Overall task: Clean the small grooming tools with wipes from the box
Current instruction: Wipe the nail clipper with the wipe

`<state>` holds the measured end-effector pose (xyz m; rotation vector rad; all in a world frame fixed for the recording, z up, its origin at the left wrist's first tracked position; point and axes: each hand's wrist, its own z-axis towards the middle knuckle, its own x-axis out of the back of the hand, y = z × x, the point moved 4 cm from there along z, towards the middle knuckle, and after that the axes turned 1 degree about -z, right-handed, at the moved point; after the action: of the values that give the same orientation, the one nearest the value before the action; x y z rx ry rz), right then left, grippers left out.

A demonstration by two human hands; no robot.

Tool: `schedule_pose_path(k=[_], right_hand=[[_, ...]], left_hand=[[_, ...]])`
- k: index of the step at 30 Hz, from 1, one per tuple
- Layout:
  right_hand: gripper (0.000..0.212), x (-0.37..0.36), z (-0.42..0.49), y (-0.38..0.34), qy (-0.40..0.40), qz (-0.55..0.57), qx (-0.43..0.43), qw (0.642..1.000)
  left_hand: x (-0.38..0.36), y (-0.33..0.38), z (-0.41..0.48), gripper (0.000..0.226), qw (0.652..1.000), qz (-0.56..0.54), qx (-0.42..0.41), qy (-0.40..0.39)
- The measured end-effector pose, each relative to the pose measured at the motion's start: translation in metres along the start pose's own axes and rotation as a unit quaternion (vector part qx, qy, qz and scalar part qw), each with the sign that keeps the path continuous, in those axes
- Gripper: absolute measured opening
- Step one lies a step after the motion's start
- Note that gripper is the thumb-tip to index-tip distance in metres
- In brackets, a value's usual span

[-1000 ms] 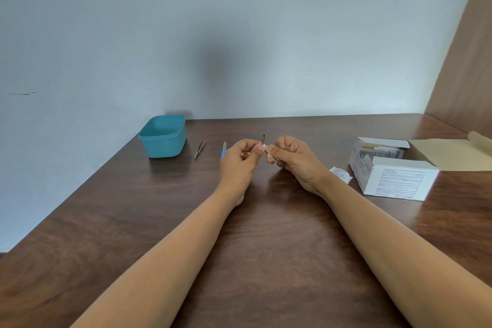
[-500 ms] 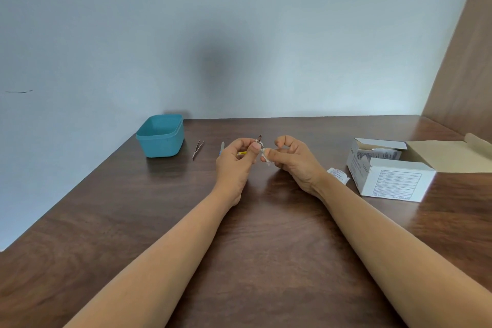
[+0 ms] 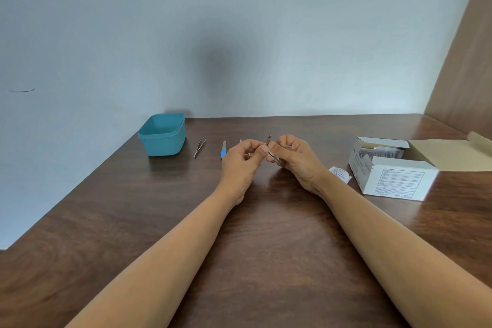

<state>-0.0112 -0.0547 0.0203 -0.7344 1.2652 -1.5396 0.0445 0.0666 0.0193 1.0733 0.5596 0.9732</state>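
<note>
Above the middle of the brown table [image 3: 266, 234], both my hands hold one small metal grooming tool [image 3: 269, 139] between them. My left hand [image 3: 239, 165] pinches it near the middle with thumb and fingertips. My right hand [image 3: 295, 160] grips its lower end, fingers curled. Whether a wipe lies between the fingers cannot be made out. Metal tweezers [image 3: 199, 148] and a blue-handled file [image 3: 223, 150] lie left of my hands. The open white wipe box [image 3: 394, 176] stands on the right.
A teal plastic tub [image 3: 162, 134] stands at the back left by the wall. A torn white wipe packet [image 3: 340, 173] lies between my right wrist and the box. A yellow-marked tool [image 3: 247, 153] is mostly hidden behind my left hand. A wooden panel rises at the far right.
The metal tool's upper tip leaned left, then came back upright to the right as my fingers shifted on it. Both hands stay in the same spot.
</note>
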Motion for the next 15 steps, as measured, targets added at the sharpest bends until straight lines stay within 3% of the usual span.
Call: schedule_pose_path(k=[15], right_hand=[[0.032, 0.0006, 0.0013, 0.0018, -0.015, -0.015, -0.016, 1.0]], left_hand=[[0.0096, -0.0093, 0.0064, 0.011, 0.991, -0.082, 0.042, 0.093]])
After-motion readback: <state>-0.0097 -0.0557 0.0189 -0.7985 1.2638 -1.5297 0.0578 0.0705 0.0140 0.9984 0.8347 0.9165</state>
